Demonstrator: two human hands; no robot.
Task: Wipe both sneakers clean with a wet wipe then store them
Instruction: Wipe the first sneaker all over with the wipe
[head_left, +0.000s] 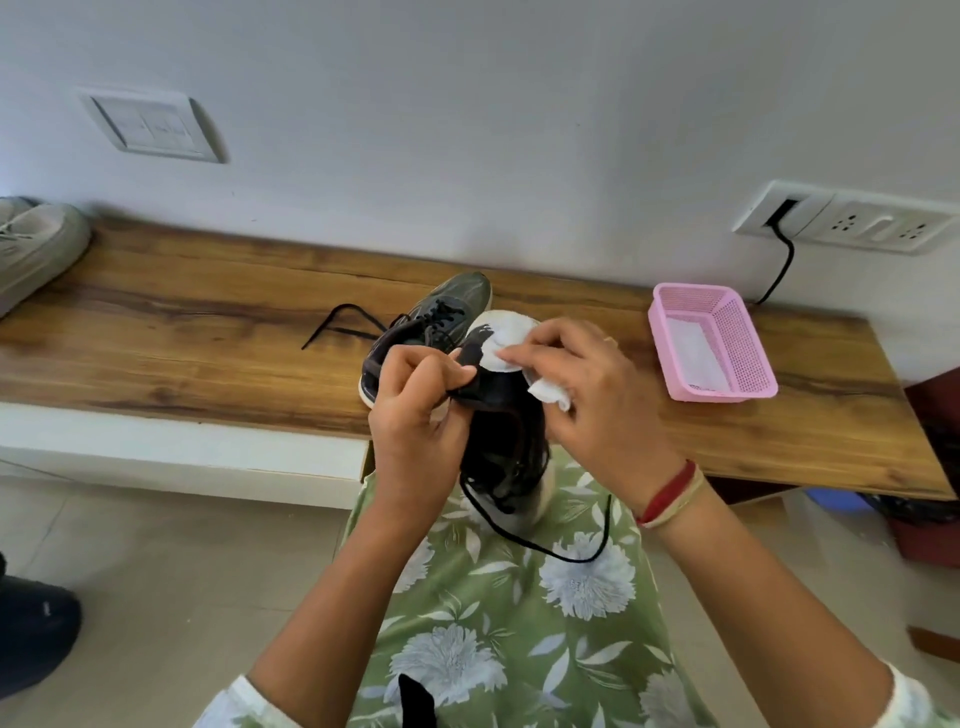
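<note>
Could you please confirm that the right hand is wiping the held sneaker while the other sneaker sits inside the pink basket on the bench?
Not quite: the other sneaker is not in the pink basket; it lies directly on the bench, left of the basket. The head view shows this. The right hand does press the wet wipe on the held sneaker.

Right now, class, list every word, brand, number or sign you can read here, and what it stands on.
No text is readable.
On the held sneaker: a dark logo-like mark on its white heel, too blurred to read.
On the dark shoe on the floor: a small white mark, too small to read.
On the pale sneaker at the far left: a faint side mark, blurred.
</note>
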